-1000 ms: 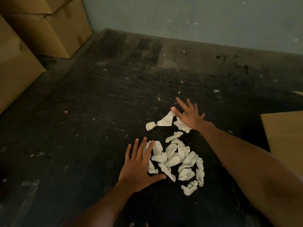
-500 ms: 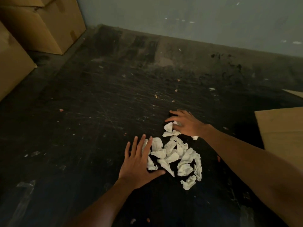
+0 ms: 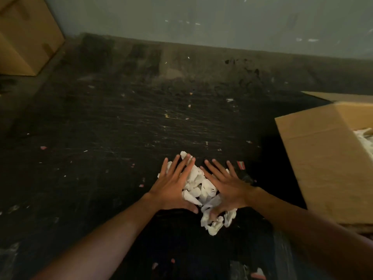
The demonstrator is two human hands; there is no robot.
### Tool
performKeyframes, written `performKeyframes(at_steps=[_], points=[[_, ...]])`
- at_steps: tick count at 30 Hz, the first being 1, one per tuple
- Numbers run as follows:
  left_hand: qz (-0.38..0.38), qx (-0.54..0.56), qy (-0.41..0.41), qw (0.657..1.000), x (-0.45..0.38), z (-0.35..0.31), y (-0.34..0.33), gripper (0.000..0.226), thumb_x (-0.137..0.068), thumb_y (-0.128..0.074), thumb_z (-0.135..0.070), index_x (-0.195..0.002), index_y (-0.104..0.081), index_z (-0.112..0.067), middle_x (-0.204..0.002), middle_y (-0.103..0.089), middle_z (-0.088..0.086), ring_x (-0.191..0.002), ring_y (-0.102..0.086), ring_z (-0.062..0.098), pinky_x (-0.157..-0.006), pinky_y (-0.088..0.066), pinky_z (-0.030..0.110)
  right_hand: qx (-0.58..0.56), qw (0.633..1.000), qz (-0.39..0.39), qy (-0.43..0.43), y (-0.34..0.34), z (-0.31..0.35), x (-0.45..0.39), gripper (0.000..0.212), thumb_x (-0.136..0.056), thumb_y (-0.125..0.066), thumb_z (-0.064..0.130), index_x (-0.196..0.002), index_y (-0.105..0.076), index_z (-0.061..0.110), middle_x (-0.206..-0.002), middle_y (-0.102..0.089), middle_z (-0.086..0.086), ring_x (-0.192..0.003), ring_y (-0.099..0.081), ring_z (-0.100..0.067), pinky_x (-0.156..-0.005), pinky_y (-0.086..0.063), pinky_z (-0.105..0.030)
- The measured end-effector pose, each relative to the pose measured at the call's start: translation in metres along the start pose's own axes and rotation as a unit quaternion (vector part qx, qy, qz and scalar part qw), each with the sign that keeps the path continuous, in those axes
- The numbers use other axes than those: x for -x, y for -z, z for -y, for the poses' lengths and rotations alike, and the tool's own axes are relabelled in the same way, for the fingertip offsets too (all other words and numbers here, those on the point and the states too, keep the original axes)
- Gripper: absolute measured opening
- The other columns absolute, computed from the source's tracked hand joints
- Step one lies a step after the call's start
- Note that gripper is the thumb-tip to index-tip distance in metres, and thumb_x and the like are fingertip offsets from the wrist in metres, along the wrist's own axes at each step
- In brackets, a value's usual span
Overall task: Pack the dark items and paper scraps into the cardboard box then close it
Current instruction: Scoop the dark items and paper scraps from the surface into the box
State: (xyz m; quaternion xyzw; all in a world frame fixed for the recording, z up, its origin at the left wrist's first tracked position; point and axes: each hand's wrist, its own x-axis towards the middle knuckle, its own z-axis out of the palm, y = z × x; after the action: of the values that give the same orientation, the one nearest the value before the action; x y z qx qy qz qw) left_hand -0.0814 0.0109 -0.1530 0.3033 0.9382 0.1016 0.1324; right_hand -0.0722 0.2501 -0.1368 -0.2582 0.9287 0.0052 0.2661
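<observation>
A heap of crumpled white paper scraps lies on the dark floor in front of me. My left hand presses flat against the heap's left side, fingers straight and spread. My right hand lies flat on the heap's right side, fingers straight, its thumb down among the scraps. An open cardboard box stands to the right, with white material showing inside at the frame edge. No dark items are visible apart from the floor.
Another cardboard box stands at the far left by the grey wall. Small bits of litter, some red, dot the scratched black floor. A box flap sticks out behind the open box.
Both hands have come together, pushing the scattered scraps into one tight heap between them. The view has swung right, bringing more of the open box into sight.
</observation>
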Motion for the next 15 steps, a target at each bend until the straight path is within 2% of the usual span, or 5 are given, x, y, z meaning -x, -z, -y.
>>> performKeyframes(at_steps=[5, 9, 11, 13, 15], points=[[-0.040, -0.014, -0.030, 0.999, -0.008, 0.012, -0.005, 0.125, -0.061, -0.040, -0.097, -0.155, 0.004, -0.027, -0.157, -0.020, -0.004, -0.146, -0.013, 0.020, -0.118, -0.001, 0.052, -0.046, 0.989, -0.138, -0.040, -0.027, 0.023, 0.012, 0.133, -0.061, -0.035, 0.099, -0.154, 0.012, 0.017, -0.165, 0.008, 0.001, -0.149, 0.014, -0.013, -0.121, 0.008, -0.048], [-0.080, -0.011, -0.043, 0.996, -0.009, 0.015, -0.010, 0.104, -0.073, -0.040, -0.088, -0.154, -0.020, -0.027, -0.135, -0.040, -0.003, -0.130, -0.034, 0.021, -0.117, -0.014, 0.050, -0.090, 0.972, -0.215, -0.027, -0.033, 0.026, 0.014, 0.109, -0.076, -0.036, 0.090, -0.154, 0.012, 0.030, -0.163, -0.014, 0.000, -0.150, -0.008, -0.015, -0.122, -0.003, -0.049], [-0.094, -0.009, -0.047, 0.994, -0.008, 0.016, -0.012, 0.090, -0.078, -0.044, -0.081, -0.149, -0.031, -0.026, -0.126, -0.044, -0.002, -0.123, -0.038, 0.022, -0.116, -0.018, 0.048, -0.090, 0.965, -0.247, -0.022, -0.036, 0.025, 0.011, 0.090, -0.083, -0.037, 0.082, -0.154, -0.016, 0.032, -0.157, -0.028, -0.003, -0.146, -0.023, -0.019, -0.120, -0.013, -0.052], [-0.105, -0.003, -0.050, 0.993, -0.008, 0.015, -0.012, 0.076, -0.081, -0.047, -0.073, -0.142, -0.040, -0.028, -0.120, -0.046, -0.001, -0.118, -0.040, 0.023, -0.114, -0.022, 0.047, -0.088, 0.952, -0.292, -0.031, -0.036, 0.026, 0.009, 0.068, -0.089, -0.041, 0.072, -0.139, -0.047, 0.025, -0.143, -0.045, -0.003, -0.133, -0.039, -0.022, -0.112, -0.030, -0.050], [-0.111, -0.003, -0.052, 0.992, -0.007, 0.015, -0.012, 0.062, -0.085, -0.046, -0.068, -0.134, -0.046, -0.030, -0.117, -0.048, -0.001, -0.114, -0.041, 0.021, -0.111, -0.028, 0.044, -0.078, 0.943, -0.322, -0.046, -0.037, 0.026, 0.009, 0.050, -0.093, -0.048, 0.059, -0.123, -0.058, 0.021, -0.128, -0.054, -0.001, -0.116, -0.048, -0.023, -0.096, -0.043, -0.042]])
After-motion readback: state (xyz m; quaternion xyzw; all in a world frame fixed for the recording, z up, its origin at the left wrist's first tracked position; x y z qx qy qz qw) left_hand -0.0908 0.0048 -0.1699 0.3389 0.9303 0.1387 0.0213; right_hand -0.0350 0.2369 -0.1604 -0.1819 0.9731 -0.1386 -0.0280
